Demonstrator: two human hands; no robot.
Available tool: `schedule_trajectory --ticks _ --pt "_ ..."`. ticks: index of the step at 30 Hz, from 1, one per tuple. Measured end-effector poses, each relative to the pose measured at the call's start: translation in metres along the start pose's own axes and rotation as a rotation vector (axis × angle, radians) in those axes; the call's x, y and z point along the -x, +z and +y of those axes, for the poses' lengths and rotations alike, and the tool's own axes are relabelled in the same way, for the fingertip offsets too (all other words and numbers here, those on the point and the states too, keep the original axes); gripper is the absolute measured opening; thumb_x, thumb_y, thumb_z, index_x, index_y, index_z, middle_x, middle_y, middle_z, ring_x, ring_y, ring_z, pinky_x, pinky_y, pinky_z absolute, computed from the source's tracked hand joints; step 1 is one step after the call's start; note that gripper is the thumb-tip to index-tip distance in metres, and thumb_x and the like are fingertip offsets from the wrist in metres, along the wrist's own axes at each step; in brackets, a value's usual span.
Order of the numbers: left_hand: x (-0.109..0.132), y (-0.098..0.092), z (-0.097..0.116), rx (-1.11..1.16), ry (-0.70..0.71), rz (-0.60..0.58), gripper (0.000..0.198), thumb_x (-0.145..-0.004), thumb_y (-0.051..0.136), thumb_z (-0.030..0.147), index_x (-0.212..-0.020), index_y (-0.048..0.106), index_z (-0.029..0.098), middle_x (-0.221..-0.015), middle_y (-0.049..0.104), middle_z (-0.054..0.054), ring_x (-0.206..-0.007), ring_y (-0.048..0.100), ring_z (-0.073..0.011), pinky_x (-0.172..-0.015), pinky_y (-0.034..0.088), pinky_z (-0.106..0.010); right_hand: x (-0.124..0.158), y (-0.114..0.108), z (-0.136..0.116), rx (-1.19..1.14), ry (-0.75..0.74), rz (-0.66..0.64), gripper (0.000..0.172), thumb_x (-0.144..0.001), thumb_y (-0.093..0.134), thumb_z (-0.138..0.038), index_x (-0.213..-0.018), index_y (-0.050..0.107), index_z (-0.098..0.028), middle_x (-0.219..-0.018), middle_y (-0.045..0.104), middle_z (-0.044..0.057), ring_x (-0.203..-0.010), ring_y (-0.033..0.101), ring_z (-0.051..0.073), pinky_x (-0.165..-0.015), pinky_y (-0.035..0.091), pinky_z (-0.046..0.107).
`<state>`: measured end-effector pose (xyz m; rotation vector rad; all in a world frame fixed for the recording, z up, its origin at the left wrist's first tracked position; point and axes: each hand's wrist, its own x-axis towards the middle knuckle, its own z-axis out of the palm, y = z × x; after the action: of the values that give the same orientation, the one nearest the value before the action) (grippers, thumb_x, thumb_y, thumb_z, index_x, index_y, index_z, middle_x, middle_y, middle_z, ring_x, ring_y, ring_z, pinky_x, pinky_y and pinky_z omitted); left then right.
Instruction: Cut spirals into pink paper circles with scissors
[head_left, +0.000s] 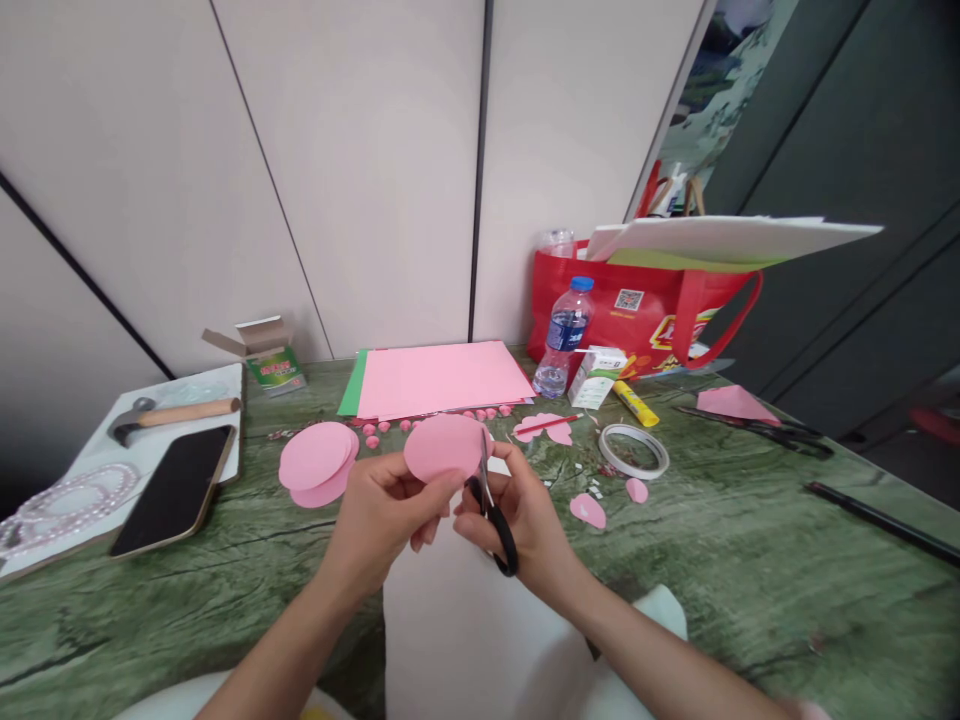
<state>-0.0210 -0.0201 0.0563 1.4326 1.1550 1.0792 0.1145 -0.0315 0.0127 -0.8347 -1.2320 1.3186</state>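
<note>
Between thumb and fingers, my left hand pinches a pink paper circle above the table. My right hand grips black-handled scissors, thumb and fingers about the handles. The scissor blades lie against the circle's right edge; whether they are cutting through it I cannot tell. Left of my hands, several pink paper circles lie in a stack. Small pink pieces sit in a row behind my hands. A pink cut-out with a red pencil across it rests to the right.
Pink sheets lie at the back. A water bottle, a small carton, a glue stick and a tape roll stand or lie right, before a red bag. A hammer and a phone are left.
</note>
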Motion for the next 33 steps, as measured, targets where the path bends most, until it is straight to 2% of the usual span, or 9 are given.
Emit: schedule_trajectory --ticks 17,24,33 --pt "-0.0013 -0.0051 -0.0034 0.0 0.034 -0.001 0.021 -0.069 0.062 0.031 -0.057 0.056 0.014 -0.038 0.045 0.005 -0.032 0.037 -0.0042 -0.031 0.028 -0.016 -0.0006 -0.0006 0.0009 -0.034 0.032 0.0 0.052 -0.057 0.073 -0.023 -0.095 0.036 -0.024 -0.052 0.047 -0.011 -0.041 0.035 0.004 -0.039 0.027 0.015" --pt "-0.0008 -0.0054 -0.0023 0.001 0.046 0.003 0.019 -0.07 0.062 0.029 -0.059 0.057 0.014 -0.037 0.045 0.006 -0.032 0.038 -0.0039 -0.031 0.029 -0.015 0.0004 0.0017 -0.0038 -0.015 0.077 0.031 0.048 -0.057 0.069 -0.018 -0.093 0.036 -0.024 -0.048 0.048 -0.011 -0.038 0.038 0.005 -0.036 0.027 0.014" --pt "-0.0016 -0.0015 0.0021 0.165 0.028 -0.064 0.017 -0.074 0.057 0.025 -0.061 0.057 0.014 -0.05 0.057 0.002 -0.033 0.048 -0.0071 -0.03 0.036 -0.017 0.0007 0.0009 0.0004 -0.014 0.073 0.013 0.052 -0.057 0.072 -0.021 -0.094 0.036 -0.023 -0.048 0.047 -0.012 -0.039 0.038 0.005 -0.038 0.028 0.014"
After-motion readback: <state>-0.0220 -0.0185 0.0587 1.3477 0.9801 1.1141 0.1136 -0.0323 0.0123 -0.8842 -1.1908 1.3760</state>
